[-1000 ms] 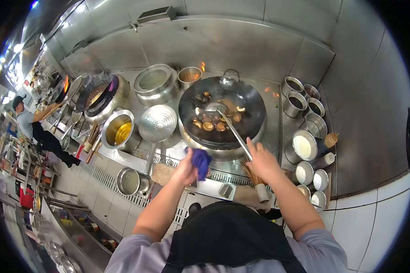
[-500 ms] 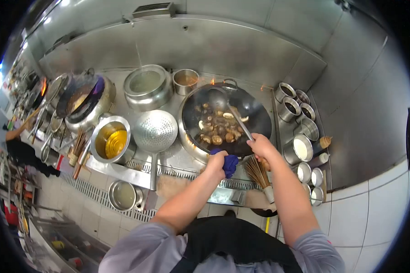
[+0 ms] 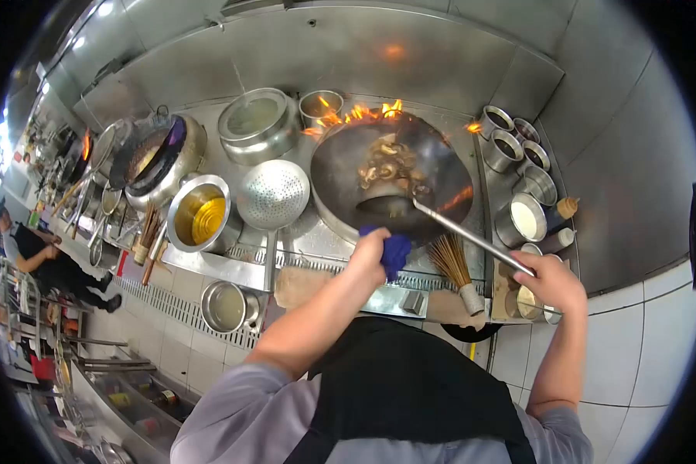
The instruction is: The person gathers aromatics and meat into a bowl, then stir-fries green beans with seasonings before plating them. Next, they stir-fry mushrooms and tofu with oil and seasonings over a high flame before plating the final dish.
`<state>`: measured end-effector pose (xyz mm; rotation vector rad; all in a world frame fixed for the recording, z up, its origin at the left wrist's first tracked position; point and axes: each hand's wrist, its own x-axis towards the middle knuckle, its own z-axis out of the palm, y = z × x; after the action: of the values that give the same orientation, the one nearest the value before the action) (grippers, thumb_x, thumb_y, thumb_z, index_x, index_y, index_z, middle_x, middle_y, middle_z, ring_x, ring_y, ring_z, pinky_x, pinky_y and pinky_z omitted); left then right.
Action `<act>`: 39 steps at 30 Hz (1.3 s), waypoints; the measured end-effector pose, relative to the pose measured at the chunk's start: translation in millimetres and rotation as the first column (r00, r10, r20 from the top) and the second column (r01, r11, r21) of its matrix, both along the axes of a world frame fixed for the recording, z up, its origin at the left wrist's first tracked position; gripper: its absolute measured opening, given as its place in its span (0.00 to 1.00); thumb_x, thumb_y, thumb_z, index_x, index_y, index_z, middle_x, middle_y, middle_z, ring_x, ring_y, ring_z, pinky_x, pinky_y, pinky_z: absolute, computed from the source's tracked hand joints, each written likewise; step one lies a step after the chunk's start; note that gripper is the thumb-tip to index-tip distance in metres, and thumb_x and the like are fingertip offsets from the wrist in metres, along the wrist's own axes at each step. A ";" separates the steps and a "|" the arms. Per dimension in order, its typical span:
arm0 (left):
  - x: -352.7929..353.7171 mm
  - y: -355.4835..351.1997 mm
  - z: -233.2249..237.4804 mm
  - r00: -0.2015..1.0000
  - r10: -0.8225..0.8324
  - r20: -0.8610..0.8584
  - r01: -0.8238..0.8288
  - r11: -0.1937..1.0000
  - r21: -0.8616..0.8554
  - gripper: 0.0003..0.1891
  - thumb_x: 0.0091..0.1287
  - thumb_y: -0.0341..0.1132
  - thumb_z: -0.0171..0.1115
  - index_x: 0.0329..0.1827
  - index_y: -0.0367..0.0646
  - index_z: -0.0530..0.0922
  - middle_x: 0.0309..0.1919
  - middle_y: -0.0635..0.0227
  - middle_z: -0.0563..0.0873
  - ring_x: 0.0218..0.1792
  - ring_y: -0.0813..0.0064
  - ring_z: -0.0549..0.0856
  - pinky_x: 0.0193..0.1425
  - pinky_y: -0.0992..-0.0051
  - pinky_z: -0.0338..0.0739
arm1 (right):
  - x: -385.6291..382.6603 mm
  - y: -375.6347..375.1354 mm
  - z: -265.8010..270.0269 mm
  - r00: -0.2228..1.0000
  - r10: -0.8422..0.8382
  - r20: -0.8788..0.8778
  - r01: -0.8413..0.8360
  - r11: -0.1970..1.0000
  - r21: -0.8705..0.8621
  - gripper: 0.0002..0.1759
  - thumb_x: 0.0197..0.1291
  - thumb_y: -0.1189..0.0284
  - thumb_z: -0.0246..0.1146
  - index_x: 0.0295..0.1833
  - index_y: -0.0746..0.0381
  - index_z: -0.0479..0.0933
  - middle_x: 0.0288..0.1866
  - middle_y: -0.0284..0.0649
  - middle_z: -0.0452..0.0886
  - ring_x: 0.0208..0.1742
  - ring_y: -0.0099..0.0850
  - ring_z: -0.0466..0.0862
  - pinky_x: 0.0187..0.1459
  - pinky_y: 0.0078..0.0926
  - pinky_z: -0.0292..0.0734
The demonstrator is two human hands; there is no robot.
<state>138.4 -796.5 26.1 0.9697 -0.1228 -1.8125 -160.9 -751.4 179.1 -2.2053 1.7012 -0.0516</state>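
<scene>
My left hand [image 3: 370,251] is closed around a bunched purple cloth [image 3: 395,257] at the near rim of the black wok [image 3: 334,174]. Whatever wok handle lies under the cloth is hidden. Sliced brown mushrooms [image 3: 387,161] are bunched in the far half of the wok, blurred by motion. In my right hand [image 3: 555,283] is the end of a long-handled ladle [image 3: 472,235]. Its dark bowl sits inside the wok, on the near side of the mushrooms.
Flames [image 3: 363,114] rise behind the wok. Left of it are a perforated strainer [image 3: 273,193], a pot of yellow oil [image 3: 206,220] and a lidded pot [image 3: 259,127]. A bamboo brush [image 3: 460,271] lies in front; seasoning tins [image 3: 505,151] stand right. Another person [image 3: 42,259] stands far left.
The ladle and my right hand have moved right and nearer to me. The mushrooms have shifted to the wok's far side. Flames behind the wok have grown much larger.
</scene>
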 end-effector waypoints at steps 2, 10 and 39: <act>-1.6 15.3 16.2 0.997 -0.017 -0.075 0.027 0.992 0.124 0.10 0.62 0.34 0.45 0.35 0.38 0.74 0.23 0.62 0.80 0.19 0.68 0.78 0.21 0.71 0.73 | -21.3 0.4 -8.8 0.995 0.099 0.032 -0.103 0.978 0.183 0.24 0.59 0.67 0.62 0.61 0.60 0.73 0.51 0.51 0.81 0.52 0.44 0.81 0.53 0.34 0.74; 5.4 10.0 -62.4 0.986 -0.133 0.103 0.125 0.989 0.079 0.09 0.57 0.36 0.52 0.35 0.41 0.75 0.24 0.61 0.81 0.21 0.67 0.79 0.24 0.71 0.76 | 43.4 -53.3 -103.3 0.983 -0.157 -0.100 0.142 0.980 -0.142 0.24 0.63 0.64 0.56 0.65 0.55 0.70 0.44 0.51 0.82 0.46 0.49 0.82 0.47 0.45 0.76; -2.6 -56.1 -50.4 0.994 0.099 0.051 -0.107 0.979 0.175 0.06 0.62 0.34 0.50 0.30 0.43 0.73 0.22 0.67 0.80 0.21 0.70 0.81 0.25 0.72 0.79 | -37.0 -51.1 -68.3 0.999 0.045 -0.012 -0.046 0.972 -0.232 0.15 0.57 0.73 0.58 0.51 0.61 0.77 0.33 0.47 0.83 0.35 0.39 0.85 0.34 0.38 0.77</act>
<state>135.8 -852.5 -24.3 1.1194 0.0633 -1.7295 -197.9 -802.5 110.8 -2.4131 1.7243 -0.2438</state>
